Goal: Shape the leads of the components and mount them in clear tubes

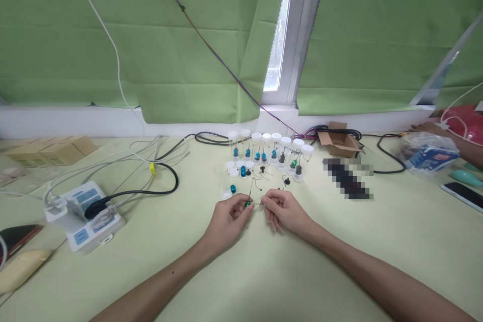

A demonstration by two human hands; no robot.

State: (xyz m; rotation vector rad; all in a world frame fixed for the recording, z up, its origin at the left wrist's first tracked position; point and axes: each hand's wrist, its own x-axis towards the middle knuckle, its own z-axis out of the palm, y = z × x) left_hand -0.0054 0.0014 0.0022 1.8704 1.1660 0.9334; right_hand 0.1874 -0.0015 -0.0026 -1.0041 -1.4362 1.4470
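Between thumb and fingers, my left hand (231, 215) pinches a small green metallic piece (247, 204) with a thin dark wire rising from it. Just to the right, my right hand (283, 209) is closed in a pinch on a thin metal rod (258, 204) that reaches across to the green piece. Beyond the hands lie loose blue pieces (233, 188), a black piece (287, 180) and thin bent wires. Behind them stand several clear vials with white caps (266, 137), holding blue, green or dark pieces on wires.
On the left sit a power strip (81, 211) with cables and cardboard boxes (53, 150). An open carton (338, 142) stands at the back right. Farther right are a plastic bag with a blue box (430, 157), a phone (466, 196) and another person's arm (449, 142).
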